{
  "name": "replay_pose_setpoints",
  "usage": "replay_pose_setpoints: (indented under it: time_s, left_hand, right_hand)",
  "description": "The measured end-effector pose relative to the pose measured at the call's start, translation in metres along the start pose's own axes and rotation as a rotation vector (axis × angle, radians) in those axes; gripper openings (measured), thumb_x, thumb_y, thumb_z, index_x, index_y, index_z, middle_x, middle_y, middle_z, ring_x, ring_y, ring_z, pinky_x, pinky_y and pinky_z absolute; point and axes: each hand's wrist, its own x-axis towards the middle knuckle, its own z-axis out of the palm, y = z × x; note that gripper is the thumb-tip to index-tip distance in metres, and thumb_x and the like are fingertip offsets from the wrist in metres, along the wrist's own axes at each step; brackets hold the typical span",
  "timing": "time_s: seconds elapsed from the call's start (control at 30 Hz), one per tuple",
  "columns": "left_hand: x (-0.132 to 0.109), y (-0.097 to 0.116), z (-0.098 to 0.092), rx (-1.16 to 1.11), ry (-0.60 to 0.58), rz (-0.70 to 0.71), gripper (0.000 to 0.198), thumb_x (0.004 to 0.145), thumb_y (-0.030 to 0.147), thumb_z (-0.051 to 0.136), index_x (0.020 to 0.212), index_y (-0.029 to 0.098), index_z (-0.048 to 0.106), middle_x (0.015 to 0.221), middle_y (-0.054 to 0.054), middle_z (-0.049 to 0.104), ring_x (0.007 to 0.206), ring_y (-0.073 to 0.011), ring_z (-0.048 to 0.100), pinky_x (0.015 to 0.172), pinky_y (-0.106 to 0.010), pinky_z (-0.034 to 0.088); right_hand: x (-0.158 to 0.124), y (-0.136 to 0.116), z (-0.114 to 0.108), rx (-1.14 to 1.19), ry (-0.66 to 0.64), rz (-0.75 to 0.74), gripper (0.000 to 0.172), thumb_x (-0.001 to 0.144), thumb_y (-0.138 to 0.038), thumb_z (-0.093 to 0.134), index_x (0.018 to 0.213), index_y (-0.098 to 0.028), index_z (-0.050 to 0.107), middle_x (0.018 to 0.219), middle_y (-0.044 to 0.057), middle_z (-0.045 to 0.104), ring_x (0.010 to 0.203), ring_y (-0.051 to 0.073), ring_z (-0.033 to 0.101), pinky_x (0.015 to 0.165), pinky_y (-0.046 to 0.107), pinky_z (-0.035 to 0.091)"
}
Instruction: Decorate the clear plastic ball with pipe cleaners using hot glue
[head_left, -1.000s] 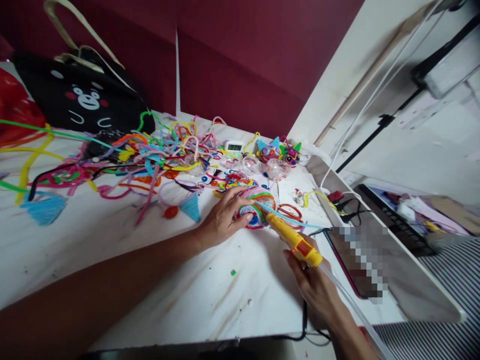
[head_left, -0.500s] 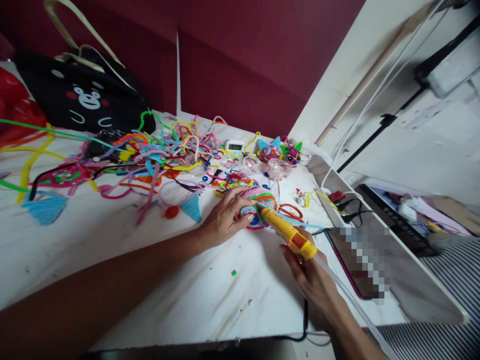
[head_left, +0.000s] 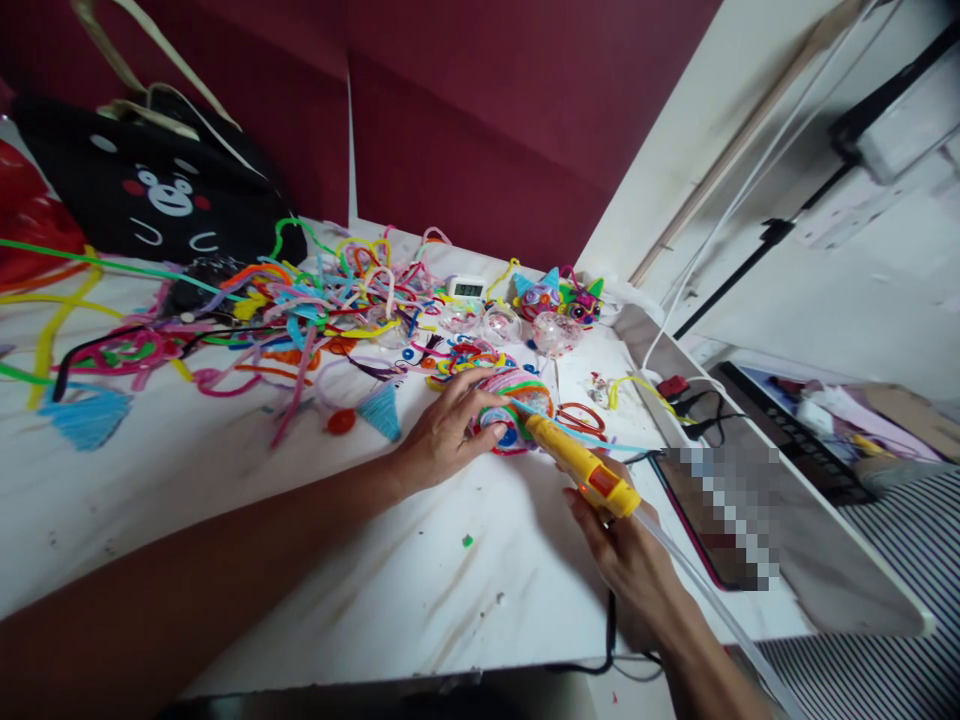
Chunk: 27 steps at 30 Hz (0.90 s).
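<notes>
My left hand (head_left: 450,430) grips a round ball (head_left: 517,385) wrapped in colourful pipe cleaners, holding it on the white table (head_left: 360,590). A blue disc shows on the ball's near side, beside my thumb. In my right hand (head_left: 622,535) is a yellow glue gun (head_left: 581,465), with a long clear glue stick (head_left: 720,600) running out of its back end. Its nozzle end is right at the ball's right side; whether it touches I cannot tell. A light blue pipe cleaner (head_left: 600,440) stretches from the ball to the right, behind the gun.
A tangle of pipe cleaners (head_left: 322,300) spreads across the back left. Behind stand a small digital timer (head_left: 466,289), a decorated ball with blue ears (head_left: 540,295) and clear balls (head_left: 555,333). Right are orange-handled scissors (head_left: 581,418), a phone (head_left: 697,520) and a grey tray (head_left: 840,560).
The glue gun's nozzle has shifted slightly right and down, a little away from the ball's middle. My left hand keeps its grip on the ball. The view has moved slightly.
</notes>
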Motion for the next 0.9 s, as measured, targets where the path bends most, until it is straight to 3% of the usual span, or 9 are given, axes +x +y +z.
replay_pose_setpoints:
  time_s: [0.2,0.37,0.6,0.9]
  left_hand:
    - [0.001,0.0,0.001,0.004,-0.001,0.0,0.028,0.093,0.026,0.056,0.12,0.023,0.052,0.141,-0.013,0.044,0.134,-0.0257,0.047,0.11,-0.046,0.043]
    - [0.001,0.001,0.0,0.003,0.006,0.01,0.028,0.093,0.025,0.056,0.12,0.023,0.051,0.14,-0.013,0.045,0.133,-0.0262,0.047,0.11,-0.047,0.042]
    - [0.001,0.002,0.0,0.005,0.008,0.004,0.028,0.093,0.026,0.056,0.12,0.023,0.052,0.14,-0.012,0.045,0.133,-0.0266,0.047,0.109,-0.048,0.043]
    - [0.002,0.001,0.001,0.003,0.03,0.028,0.027,0.093,0.026,0.056,0.12,0.022,0.052,0.14,-0.013,0.045,0.133,-0.0255,0.047,0.11,-0.045,0.042]
  right_hand:
    - [-0.004,-0.004,-0.004,-0.029,-0.028,0.087,0.031,0.095,-0.043,0.049,0.115,-0.023,0.063,0.081,0.005,0.065,0.065,0.021,0.059,0.067,0.037,0.051]
    - [-0.007,-0.002,-0.005,0.033,-0.041,0.076,0.032,0.095,-0.039,0.05,0.121,-0.022,0.059,0.099,0.009,0.068,0.087,0.024,0.064,0.083,0.04,0.051]
    - [-0.013,0.002,-0.004,0.014,-0.028,0.088,0.031,0.095,-0.035,0.051,0.124,-0.024,0.056,0.112,0.011,0.066,0.102,0.027,0.062,0.087,0.042,0.05]
    - [-0.019,0.003,-0.003,0.032,-0.001,0.124,0.027,0.092,-0.038,0.053,0.114,-0.022,0.059,0.11,0.01,0.065,0.099,0.027,0.064,0.086,0.042,0.051]
